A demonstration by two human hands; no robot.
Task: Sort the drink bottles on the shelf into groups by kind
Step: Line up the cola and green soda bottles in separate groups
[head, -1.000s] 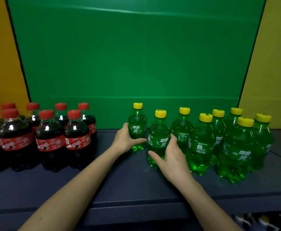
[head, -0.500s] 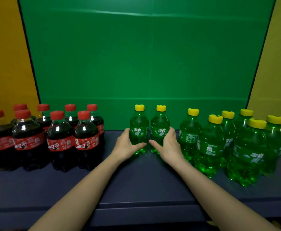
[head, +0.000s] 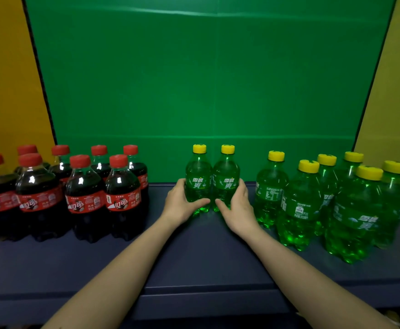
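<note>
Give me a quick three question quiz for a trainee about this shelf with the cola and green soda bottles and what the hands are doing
1. True or false: the left hand and right hand each wrap one yellow-capped green bottle, and the left-held bottle and the right-held bottle stand side by side.
2. Which caps do the dark cola bottles wear? A yellow, B red, C blue.
3. Fill in: the other green bottles stand to the ____ of the held pair on the shelf.

Key: 1 true; 2 B; 3 right.
</note>
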